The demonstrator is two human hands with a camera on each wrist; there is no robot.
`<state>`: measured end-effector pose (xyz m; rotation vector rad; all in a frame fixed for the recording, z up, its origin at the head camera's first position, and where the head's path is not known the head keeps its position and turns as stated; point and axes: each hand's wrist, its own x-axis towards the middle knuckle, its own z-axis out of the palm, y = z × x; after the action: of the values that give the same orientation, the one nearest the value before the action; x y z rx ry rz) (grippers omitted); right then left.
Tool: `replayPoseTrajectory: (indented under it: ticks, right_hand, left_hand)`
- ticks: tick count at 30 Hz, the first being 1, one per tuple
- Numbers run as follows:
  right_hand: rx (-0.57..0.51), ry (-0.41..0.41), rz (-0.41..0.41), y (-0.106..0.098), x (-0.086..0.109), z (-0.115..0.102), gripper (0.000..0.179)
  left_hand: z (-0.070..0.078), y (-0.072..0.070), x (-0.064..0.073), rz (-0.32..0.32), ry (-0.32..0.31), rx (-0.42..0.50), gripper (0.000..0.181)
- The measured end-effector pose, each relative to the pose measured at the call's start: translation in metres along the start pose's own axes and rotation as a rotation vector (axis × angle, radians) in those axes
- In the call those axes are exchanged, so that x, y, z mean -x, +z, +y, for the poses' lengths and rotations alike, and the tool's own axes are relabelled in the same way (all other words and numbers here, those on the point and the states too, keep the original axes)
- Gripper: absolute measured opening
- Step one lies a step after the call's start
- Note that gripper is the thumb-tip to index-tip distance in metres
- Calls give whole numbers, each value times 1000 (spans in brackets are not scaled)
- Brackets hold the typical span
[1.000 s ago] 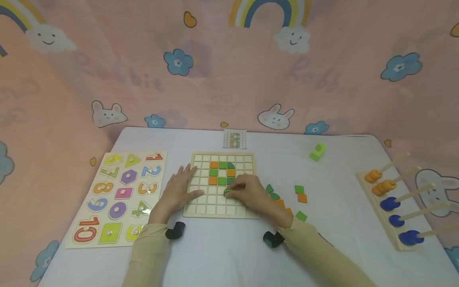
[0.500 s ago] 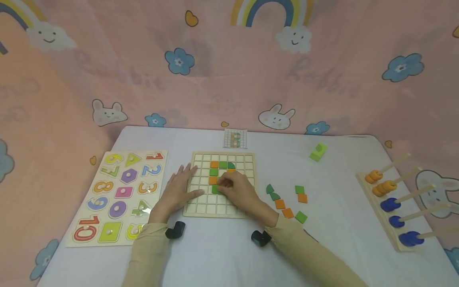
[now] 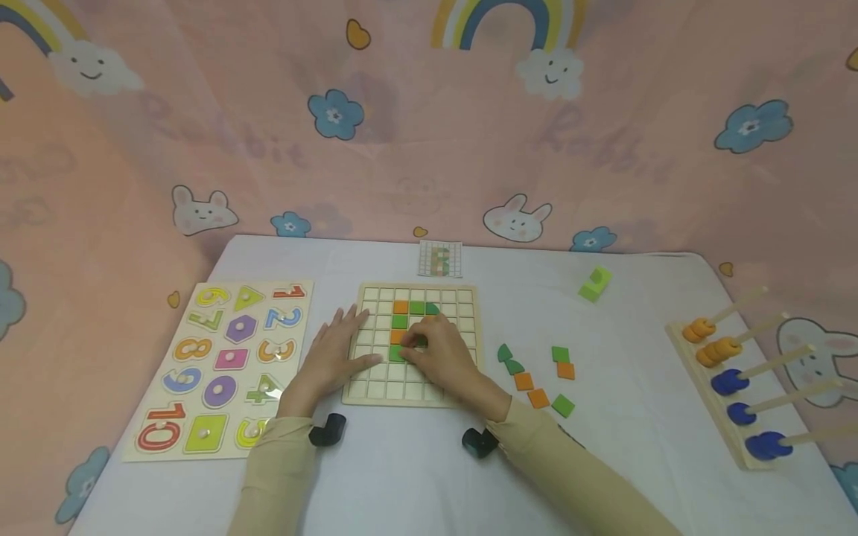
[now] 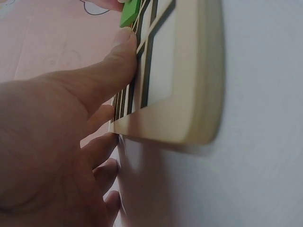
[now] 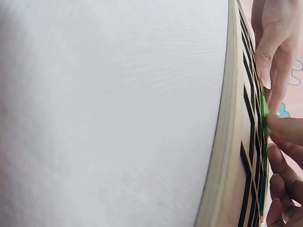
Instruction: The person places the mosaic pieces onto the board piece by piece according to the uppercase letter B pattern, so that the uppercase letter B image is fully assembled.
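Here's your right hand (image 3: 439, 353), fingers curled, and the grip looks closed on the light green, flat square tile (image 3: 397, 353), pinching it near its right edge. And there's the relation that counts: the tile lies just to the left of that grip, so any nudge leftward would push it away from your right palm. It's square, so there's no long axis to line up; judge it by matching edges to cell lines. Whether it's fully seated you can't tell, with those fingers in the way.

Out a touch, and there's your left hand (image 3: 338, 346), spread and holding nothing, resting over the left rim of the pale wooden grid board (image 3: 377, 390). Its thumb points at the tile from the opposite side, tip just beside it. So the tile is between your 2 hands, the right the nearer, being on it.

Look up the board: an orange, flat square tile (image 3: 398, 337) sits directly beyond yours, and yours is at the foot of a column of 4. Past the far rim, there's the small printed grid card (image 3: 440, 259). And out right on the white-covered table (image 3: 402, 476), 7 loose orange and green pieces (image 3: 523, 381), well apart from the grip.
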<state>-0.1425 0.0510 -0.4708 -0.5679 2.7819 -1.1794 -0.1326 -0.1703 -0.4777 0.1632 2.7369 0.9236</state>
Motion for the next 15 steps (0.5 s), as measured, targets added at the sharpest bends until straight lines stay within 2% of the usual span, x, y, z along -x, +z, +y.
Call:
replayPoseTrajectory:
  ticks: [8,15]
  right_hand:
    - [-19,18,-13,-6,5,6,10]
    - [24,77,-6,-29,13,29,27]
  left_hand:
    - [-1,0,-1,-5,2,2,91]
    - [-1,1,0,-9,-9,16,91]
